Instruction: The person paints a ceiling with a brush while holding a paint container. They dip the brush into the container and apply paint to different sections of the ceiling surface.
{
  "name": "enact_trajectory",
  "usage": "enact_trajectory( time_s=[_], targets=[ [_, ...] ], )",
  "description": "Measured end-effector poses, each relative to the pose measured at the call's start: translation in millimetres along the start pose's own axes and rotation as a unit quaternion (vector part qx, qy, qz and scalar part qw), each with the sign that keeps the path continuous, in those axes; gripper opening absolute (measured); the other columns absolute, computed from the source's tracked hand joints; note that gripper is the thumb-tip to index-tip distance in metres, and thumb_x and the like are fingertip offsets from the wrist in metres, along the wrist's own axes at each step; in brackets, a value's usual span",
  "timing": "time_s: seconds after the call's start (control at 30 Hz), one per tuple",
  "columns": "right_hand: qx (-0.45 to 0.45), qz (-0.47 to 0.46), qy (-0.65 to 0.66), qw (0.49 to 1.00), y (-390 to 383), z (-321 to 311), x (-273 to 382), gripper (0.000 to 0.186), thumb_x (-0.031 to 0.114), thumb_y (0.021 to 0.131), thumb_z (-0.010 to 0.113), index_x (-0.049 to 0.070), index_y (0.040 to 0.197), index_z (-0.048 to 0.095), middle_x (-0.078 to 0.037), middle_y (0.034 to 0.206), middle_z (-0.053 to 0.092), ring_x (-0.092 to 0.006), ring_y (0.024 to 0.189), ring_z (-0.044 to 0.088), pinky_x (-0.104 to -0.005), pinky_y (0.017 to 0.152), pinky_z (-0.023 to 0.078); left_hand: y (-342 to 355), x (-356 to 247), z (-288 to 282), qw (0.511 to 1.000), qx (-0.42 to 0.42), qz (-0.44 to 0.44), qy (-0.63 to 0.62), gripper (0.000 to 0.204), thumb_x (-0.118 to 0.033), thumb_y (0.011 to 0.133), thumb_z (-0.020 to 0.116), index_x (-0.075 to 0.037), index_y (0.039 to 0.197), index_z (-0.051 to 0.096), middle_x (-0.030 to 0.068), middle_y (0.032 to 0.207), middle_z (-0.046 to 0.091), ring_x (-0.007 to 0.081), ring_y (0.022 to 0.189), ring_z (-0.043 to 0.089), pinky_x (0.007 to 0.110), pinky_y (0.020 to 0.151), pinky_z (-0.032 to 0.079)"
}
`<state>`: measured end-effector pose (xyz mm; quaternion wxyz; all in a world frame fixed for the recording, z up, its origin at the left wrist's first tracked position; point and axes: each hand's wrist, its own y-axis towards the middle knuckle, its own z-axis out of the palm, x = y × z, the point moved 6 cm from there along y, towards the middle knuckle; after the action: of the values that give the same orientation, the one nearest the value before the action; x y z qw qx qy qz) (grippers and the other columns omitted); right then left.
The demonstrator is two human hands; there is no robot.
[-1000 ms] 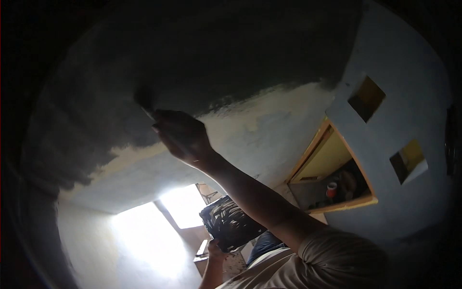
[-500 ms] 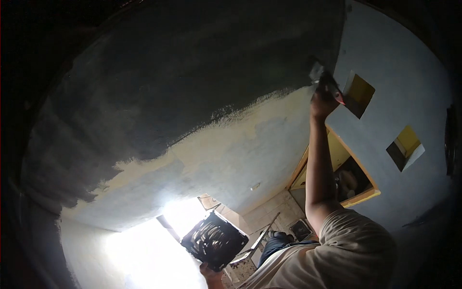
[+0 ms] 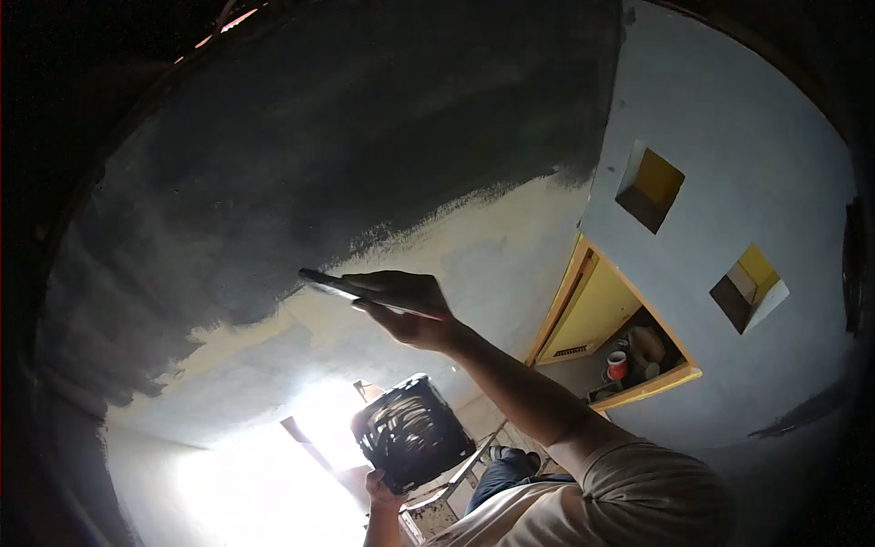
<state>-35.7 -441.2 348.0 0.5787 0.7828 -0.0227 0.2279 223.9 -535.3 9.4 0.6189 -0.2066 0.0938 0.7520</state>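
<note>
My right hand [image 3: 412, 305] is closed round a flat paintbrush [image 3: 330, 286]. Its dark tip lies against or just off the wall, at the ragged border between dark grey paint [image 3: 273, 155] and the paler cream and grey surface [image 3: 392, 260]. I cannot tell whether the bristles touch. My left hand [image 3: 385, 490] grips a square black paint tray [image 3: 415, 433] by its lower corner, fingers partly hidden behind it. Wet dark streaks cover the tray's face, with lighter patches between them.
A grey-blue wall [image 3: 720, 118] on the right has two square recesses [image 3: 651, 190] and an orange-framed opening [image 3: 697, 372] with a red and white cup [image 3: 617, 366] inside. Glaring light [image 3: 264, 483] fills the lower left. Part of a ladder [image 3: 447, 501] shows beside my legs.
My right hand has swept the brush left and down from the wall's right corner along the paint border. The tray stays in my left hand, and the view has shifted slightly.
</note>
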Motion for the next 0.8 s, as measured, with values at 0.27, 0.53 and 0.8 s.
enact_trajectory(
  time_s=[0.27, 0.53, 0.8],
  targets=[
    [-0.374, 0.385, 0.284, 0.795, -94, -164, -96, 0.026, 0.024, 0.103, 0.060, 0.004, 0.119, 0.064, -0.008, 0.113, 0.072, -0.0202, 0.103, 0.068, -0.0369, 0.099, 0.053, -9, 18, -12, 0.996, -0.076, 0.004, -0.038, 0.061, -0.030, 0.081, 0.066, 0.002, 0.133, 0.060, 0.0188, 0.124, 0.069, 0.0352, 0.110, 0.069, 0.049, 0.099, 0.055],
    [-0.431, 0.195, 0.525, 0.707, -92, -220, -71, 0.033, 0.015, 0.097, 0.070, 0.005, 0.127, 0.060, -0.009, 0.129, 0.065, -0.0202, 0.120, 0.063, -0.0379, 0.116, 0.047, -2, 9, 23, 0.998, -0.054, 0.031, -0.006, 0.065, -0.034, 0.082, 0.063, 0.000, 0.138, 0.056, 0.0189, 0.129, 0.066, 0.0363, 0.115, 0.066, 0.051, 0.101, 0.054],
    [-0.430, 0.285, 0.241, 0.822, -113, -231, -4, 0.030, 0.011, 0.095, 0.071, 0.003, 0.124, 0.063, -0.008, 0.122, 0.067, -0.0204, 0.114, 0.066, -0.0508, 0.110, 0.050, -4, 4, 8, 0.997, -0.048, 0.032, 0.056, 0.068, -0.037, 0.084, 0.063, -0.003, 0.142, 0.053, 0.0166, 0.134, 0.064, 0.0353, 0.119, 0.064, 0.051, 0.106, 0.049]
  ],
)
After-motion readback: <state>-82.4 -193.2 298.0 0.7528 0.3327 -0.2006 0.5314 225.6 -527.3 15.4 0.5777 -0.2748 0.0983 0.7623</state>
